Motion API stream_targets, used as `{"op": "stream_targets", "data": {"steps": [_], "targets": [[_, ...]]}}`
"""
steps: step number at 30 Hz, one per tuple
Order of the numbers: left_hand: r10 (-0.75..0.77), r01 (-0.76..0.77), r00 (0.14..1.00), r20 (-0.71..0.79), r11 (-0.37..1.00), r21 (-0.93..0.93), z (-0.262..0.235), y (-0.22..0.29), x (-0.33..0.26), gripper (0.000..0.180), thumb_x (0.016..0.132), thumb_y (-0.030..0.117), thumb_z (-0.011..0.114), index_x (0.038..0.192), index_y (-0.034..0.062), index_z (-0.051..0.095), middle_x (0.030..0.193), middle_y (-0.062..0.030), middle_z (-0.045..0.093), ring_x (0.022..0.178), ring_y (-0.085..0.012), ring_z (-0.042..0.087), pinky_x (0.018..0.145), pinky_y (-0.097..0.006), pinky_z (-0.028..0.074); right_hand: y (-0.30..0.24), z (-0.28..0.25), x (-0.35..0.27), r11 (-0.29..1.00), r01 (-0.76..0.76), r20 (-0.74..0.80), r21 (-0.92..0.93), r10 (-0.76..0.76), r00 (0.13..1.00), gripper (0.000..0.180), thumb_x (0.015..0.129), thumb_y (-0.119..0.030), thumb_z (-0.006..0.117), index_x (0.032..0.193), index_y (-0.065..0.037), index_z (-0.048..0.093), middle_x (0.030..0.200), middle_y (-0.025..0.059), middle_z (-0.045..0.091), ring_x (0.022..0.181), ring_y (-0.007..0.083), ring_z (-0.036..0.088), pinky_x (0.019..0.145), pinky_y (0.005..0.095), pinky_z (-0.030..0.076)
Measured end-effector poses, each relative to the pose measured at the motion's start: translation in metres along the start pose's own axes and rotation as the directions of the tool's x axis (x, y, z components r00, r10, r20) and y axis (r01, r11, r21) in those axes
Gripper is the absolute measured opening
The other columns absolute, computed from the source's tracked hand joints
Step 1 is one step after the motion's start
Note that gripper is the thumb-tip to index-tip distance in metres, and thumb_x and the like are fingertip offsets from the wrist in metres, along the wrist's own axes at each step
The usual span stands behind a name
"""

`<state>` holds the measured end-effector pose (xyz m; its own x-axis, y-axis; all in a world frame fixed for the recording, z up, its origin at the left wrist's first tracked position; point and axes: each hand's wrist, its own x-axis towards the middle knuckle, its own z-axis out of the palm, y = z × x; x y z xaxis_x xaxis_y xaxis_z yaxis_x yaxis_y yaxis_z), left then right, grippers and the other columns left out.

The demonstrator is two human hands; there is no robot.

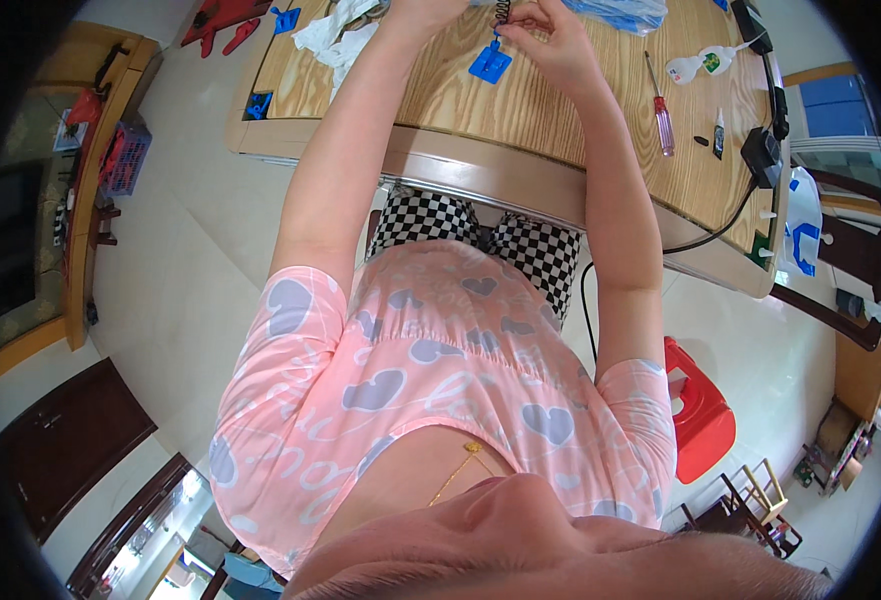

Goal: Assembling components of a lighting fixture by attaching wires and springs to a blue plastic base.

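Pinching a dark coiled spring point(501, 12) at the top rim of the view, the right hand point(557, 42) closes its fingertips on it; the left hand point(422, 12), mostly cut off, cannot be judged; a blue plastic piece point(489, 63) lies just below on the wooden table point(520, 115); bare wood stretches toward a red-handled screwdriver point(660, 108)

A red-handled screwdriver point(659, 103) is lying on my bench point(560, 110), a glue bottle point(695, 66) beside it, a red stool point(700, 410) standing below.
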<state>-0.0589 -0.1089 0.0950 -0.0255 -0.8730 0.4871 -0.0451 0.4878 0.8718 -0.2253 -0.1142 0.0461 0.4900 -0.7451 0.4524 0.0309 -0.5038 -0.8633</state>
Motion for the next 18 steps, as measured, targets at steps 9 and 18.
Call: {"op": "stream_targets", "data": {"steps": [9, 18], "targets": [[-0.016, 0.015, 0.999, -0.029, 1.0, -0.023, 0.001, 0.001, -0.001, 0.011, 0.084, 0.002, 0.064, 0.093, -0.003, 0.068, 0.083, -0.0043, 0.066, 0.072, -0.0115, 0.061, 0.064, -0.023, 0.049, 0.002, 0.001, -0.002, 0.997, -0.073, -0.015, 0.009, 0.074, 0.997, 0.056, 0.081, 0.002, 0.062, 0.132, -0.002, 0.04, 0.086, 0.0037, 0.056, 0.08, 0.012, 0.055, 0.072, 0.0257, 0.046], [0.017, -0.017, 1.0, -0.004, 0.999, 0.038, 0.001, 0.004, 0.0, 0.011, 0.084, 0.002, 0.063, 0.092, -0.0021, 0.069, 0.081, -0.0038, 0.065, 0.071, -0.0106, 0.061, 0.063, -0.023, 0.049, 0.012, -0.002, 0.001, 0.998, -0.035, 0.007, 0.059, 0.035, 0.999, 0.057, 0.081, 0.003, 0.063, 0.133, -0.004, 0.041, 0.083, 0.0036, 0.056, 0.077, 0.0124, 0.056, 0.07, 0.0258, 0.048]]}}
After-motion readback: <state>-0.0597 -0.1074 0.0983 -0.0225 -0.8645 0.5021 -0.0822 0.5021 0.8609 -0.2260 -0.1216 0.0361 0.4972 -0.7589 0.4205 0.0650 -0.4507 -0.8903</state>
